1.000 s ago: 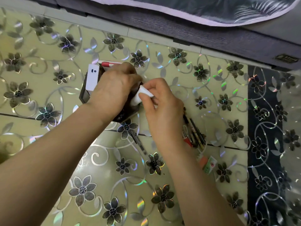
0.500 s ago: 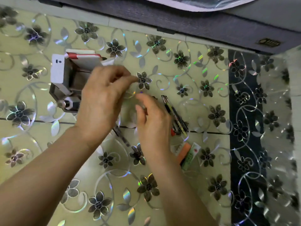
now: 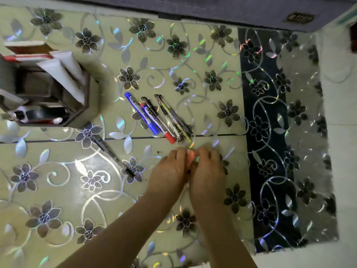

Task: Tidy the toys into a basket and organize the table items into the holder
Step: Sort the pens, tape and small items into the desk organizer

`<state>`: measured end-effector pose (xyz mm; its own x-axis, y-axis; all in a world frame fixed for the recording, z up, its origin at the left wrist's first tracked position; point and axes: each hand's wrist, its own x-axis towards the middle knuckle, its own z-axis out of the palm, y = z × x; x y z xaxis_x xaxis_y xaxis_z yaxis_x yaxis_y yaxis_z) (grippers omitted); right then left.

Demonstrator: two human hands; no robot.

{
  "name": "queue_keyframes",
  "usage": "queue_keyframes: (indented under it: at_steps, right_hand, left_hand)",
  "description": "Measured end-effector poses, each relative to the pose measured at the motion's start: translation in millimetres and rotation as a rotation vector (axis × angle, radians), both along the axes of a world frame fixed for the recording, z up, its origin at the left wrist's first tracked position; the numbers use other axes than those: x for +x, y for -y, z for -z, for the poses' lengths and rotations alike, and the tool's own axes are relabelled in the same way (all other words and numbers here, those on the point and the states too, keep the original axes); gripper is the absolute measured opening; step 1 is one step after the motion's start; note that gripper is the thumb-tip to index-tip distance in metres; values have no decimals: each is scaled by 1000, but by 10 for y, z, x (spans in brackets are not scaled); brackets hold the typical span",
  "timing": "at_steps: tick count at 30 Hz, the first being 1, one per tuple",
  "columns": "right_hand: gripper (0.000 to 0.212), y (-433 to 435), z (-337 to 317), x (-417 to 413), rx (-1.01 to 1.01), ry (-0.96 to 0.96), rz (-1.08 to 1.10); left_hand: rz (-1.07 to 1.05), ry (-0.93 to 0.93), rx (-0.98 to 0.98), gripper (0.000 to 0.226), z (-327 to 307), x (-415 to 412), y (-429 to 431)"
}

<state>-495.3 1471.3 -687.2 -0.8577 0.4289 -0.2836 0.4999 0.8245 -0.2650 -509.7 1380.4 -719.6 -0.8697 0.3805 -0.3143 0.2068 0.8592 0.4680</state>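
Overhead, floral holographic tabletop (image 3: 173, 60), grey upholstery (image 3: 212, 8) beyond, left hand (image 3: 170, 172) and right hand (image 3: 207, 172) touching, grip too blurred to tell.

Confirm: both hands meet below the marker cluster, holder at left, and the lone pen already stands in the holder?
No. The lone pen lies flat on the table, outside the holder, per the head view. Rest holds: left hand and right hand meet below the marker cluster, holder at left.

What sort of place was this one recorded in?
Probably a home room: a table under a shiny flower-patterned cover, a desk holder stuffed with tubes, loose markers and pens, and dark upholstered furniture along the far edge.
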Motion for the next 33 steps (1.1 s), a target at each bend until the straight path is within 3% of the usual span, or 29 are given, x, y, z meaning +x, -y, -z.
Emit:
queue_keyframes:
  at_steps: [2,4,11,15,24,33]
  right_hand:
    - [24,-22,47,-6,3,135,28]
    - [28,-18,87,-19,6,168,54]
    - [66,34,31,-101,-154,-3,76]
    - [55,231,-217,-290,-276,-174,43]
    - [39,1183,-797,-1001,-547,-498,-64]
    - [25,1637,-742,-1375,-505,-517,-156]
  left_hand:
    - [-33,17,51,28,-27,-27,-32]
    - [-25,24,39,36,-44,-49,-52]
    - [-107,74,176,52,-474,-254,235]
    - [-218,-35,302,60,-854,-547,660]
    - [-402,-271,300,60,-1131,-1077,1590]
    - [-461,-312,227,49,-959,-1298,2054]
